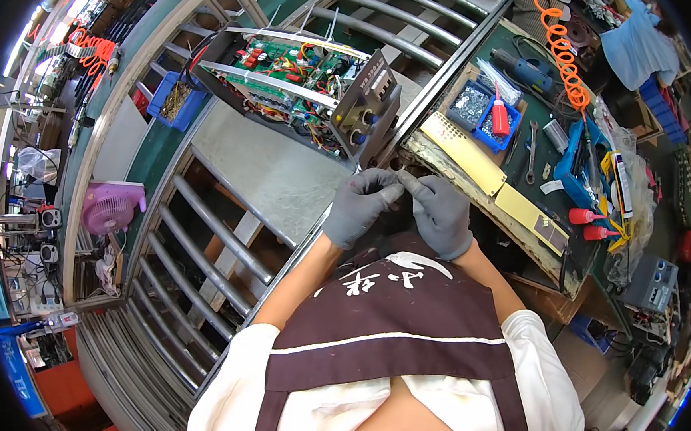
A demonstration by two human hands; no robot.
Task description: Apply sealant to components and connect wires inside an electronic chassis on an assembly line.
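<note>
In front of my chest, my left hand [354,214] and my right hand [444,220], both in grey gloves, come together with fingertips pinched. Whatever is between the fingers is too small or hidden to name. Just beyond my left hand sits an opened electrical unit [367,97] with a dark front panel with knobs. Its green circuit boards [308,69] and coloured wires lie exposed between two pale metal rails. The unit rests on a grey metal plate [256,173] over the roller conveyor. Close to my right hand is the worn edge of the workbench [511,251].
Yellow perforated strips [466,156] lie along the bench. Behind them are a blue tray of small hardware [472,104], a red bottle [500,116], a wrench [532,152] and a power tool [524,72]. An orange coiled hose [564,50] hangs above. Conveyor rollers [216,226] run at left, near a purple fan [112,207].
</note>
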